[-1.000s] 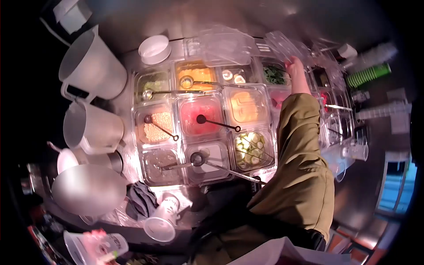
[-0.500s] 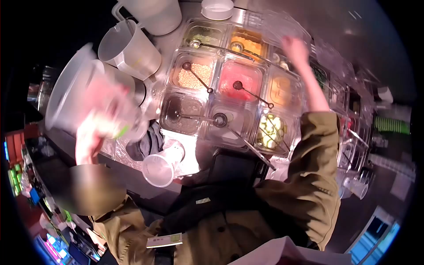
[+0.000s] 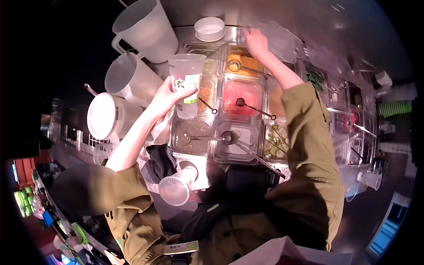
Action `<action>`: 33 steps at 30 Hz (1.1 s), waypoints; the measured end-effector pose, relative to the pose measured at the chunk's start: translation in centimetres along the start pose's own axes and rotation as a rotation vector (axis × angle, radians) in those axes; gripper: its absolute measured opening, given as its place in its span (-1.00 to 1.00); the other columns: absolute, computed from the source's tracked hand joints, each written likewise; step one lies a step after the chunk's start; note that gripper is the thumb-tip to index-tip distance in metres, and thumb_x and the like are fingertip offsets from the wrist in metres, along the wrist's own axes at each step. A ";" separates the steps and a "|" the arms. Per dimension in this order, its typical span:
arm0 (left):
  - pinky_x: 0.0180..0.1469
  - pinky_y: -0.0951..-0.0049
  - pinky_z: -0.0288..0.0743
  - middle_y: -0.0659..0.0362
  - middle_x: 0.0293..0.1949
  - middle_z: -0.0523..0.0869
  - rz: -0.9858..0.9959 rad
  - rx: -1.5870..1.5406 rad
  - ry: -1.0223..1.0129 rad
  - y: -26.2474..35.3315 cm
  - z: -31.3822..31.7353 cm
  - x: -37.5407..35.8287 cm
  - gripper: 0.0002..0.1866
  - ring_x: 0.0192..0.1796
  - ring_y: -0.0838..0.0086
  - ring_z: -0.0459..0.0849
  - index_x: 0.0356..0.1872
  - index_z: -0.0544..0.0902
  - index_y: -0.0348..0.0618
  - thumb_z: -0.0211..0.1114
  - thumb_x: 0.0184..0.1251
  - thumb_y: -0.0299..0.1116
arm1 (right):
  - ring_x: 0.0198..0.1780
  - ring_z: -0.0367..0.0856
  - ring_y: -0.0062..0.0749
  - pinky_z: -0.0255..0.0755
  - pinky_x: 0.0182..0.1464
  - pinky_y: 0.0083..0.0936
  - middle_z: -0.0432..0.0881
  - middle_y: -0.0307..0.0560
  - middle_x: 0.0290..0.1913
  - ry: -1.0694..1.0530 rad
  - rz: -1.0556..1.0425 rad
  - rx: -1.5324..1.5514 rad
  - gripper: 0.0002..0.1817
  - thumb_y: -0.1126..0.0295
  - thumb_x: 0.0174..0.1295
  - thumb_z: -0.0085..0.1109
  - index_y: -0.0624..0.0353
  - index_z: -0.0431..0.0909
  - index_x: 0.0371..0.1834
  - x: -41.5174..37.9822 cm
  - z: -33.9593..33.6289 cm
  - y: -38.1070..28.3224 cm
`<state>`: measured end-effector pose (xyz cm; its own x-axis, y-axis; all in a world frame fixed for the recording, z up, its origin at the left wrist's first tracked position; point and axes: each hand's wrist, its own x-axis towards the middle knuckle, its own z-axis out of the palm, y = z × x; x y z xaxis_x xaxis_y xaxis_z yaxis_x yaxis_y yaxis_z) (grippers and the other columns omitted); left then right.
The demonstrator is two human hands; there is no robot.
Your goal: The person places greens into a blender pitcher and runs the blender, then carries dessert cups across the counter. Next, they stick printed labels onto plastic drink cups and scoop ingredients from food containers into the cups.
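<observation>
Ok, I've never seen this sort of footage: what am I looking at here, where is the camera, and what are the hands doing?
The single view comes from a camera worn on a person's head, looking down with a fisheye lens. Both arms in olive sleeves are that person's own. The left hand holds a clear plastic cup with a printed label upright above a grid of clear topping tubs, several with long-handled spoons. The right hand reaches to the clear hinged lid at the far row. White plastic jugs stand to the left, and another clear cup lies on its side nearer the person.

Single head view, steep downward look, close over topping trays (image 3: 240, 128)
</observation>
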<state>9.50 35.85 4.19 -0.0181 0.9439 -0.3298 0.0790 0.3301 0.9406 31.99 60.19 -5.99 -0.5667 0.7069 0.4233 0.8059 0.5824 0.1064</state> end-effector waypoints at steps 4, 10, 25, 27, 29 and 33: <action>0.08 0.43 0.32 0.09 -0.07 0.52 0.023 0.125 0.088 -0.4 -0.8 1.2 -0.37 -0.02 0.46 0.49 0.05 0.30 -0.28 0.36 -0.01 -0.21 | -0.20 0.53 -0.13 0.45 -0.25 -0.26 0.55 0.04 -0.30 -0.174 0.139 0.061 -0.74 0.24 0.01 0.10 0.22 0.53 -0.37 -2.1 -1.0 1.1; 0.08 0.33 0.34 0.16 -0.04 0.52 -0.122 -0.260 -0.088 -2.0 -1.3 5.1 -0.46 0.00 0.45 0.49 0.09 0.34 -0.17 0.18 0.17 -0.08 | -0.26 0.59 -0.10 0.45 -0.21 -0.20 0.61 0.02 -0.35 -0.595 0.090 0.234 -0.72 0.16 0.00 0.10 0.17 0.58 -0.42 -9.5 1.1 4.7; 0.11 0.33 0.30 0.15 0.09 0.36 -0.039 -0.305 -0.245 -2.5 0.4 4.9 -0.26 0.11 0.44 0.37 0.22 0.11 -0.12 0.15 0.13 0.08 | -0.62 0.54 -0.39 0.41 -0.63 -0.51 0.49 -0.03 -0.60 -0.198 -0.329 -0.175 -0.88 0.47 -0.12 -0.01 0.29 0.40 -0.51 -10.0 -1.0 -1.6; 0.13 0.33 0.27 0.12 0.09 0.37 -0.027 -0.268 -0.156 -2.1 0.6 5.1 -0.29 0.12 0.43 0.36 0.22 0.11 -0.16 0.19 0.15 -0.02 | -0.62 0.54 -0.37 0.41 -0.63 -0.50 0.48 -0.05 -0.61 -0.183 -0.538 -0.162 -0.88 0.48 -0.15 0.00 0.28 0.40 -0.50 -10.4 -2.9 0.8; 0.13 0.39 0.27 0.09 0.04 0.43 0.065 -0.108 -0.089 -2.5 -0.1 6.0 -0.31 0.09 0.42 0.40 0.19 0.16 -0.23 0.25 0.11 -0.14 | -0.56 0.57 -0.36 0.44 -0.59 -0.51 0.52 -0.02 -0.58 -0.242 -0.516 -0.168 -0.89 0.46 -0.15 0.02 0.26 0.44 -0.53 -9.5 -5.0 2.9; 0.11 0.45 0.29 0.09 0.02 0.46 0.145 0.207 0.030 -2.5 0.2 7.3 -0.19 0.05 0.43 0.45 0.20 0.18 -0.23 0.39 -0.06 -0.14 | -0.50 0.60 -0.34 0.48 -0.51 -0.45 0.57 -0.08 -0.54 -0.265 -0.466 -0.128 -0.90 0.44 -0.18 0.06 0.20 0.51 -0.57 -8.5 -4.1 2.8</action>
<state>9.38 41.88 -0.59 -0.0208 0.9821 -0.1872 0.2849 0.1853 0.9405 39.76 54.14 -5.66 -0.8789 0.4725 0.0656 0.4644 0.8161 0.3439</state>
